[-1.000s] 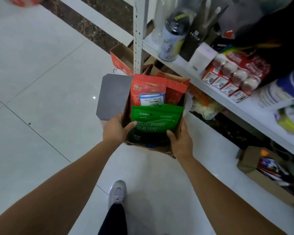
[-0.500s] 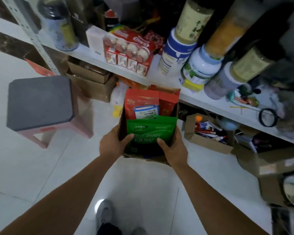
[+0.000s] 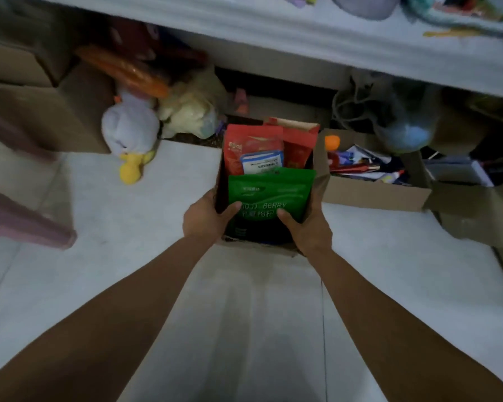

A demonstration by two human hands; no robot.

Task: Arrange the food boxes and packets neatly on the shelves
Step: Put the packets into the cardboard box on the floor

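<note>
I hold a brown cardboard box (image 3: 320, 181) in front of me, low over the pale floor. My left hand (image 3: 205, 217) grips its left side and my right hand (image 3: 307, 230) grips its right side, both thumbs hooked over the rim onto a green goji berry packet (image 3: 269, 195). Behind that packet stand a red packet with a white and blue label (image 3: 251, 152) and another red packet (image 3: 298, 146). The white shelf board (image 3: 302, 33) runs across the top of the view.
Under the shelf lie a white and yellow plush duck (image 3: 129, 134), a cream plush toy (image 3: 189, 111) and an orange bag (image 3: 125, 68). An open carton of pens and clutter (image 3: 372, 190) sits right of my box, more cartons (image 3: 476, 216) beyond. A pink stool leg (image 3: 21, 221) is at left.
My view has dropped from the upper shelf of jars to the floor level under the shelf. The box in both hands has come down with it, and the stool has slid off to the left.
</note>
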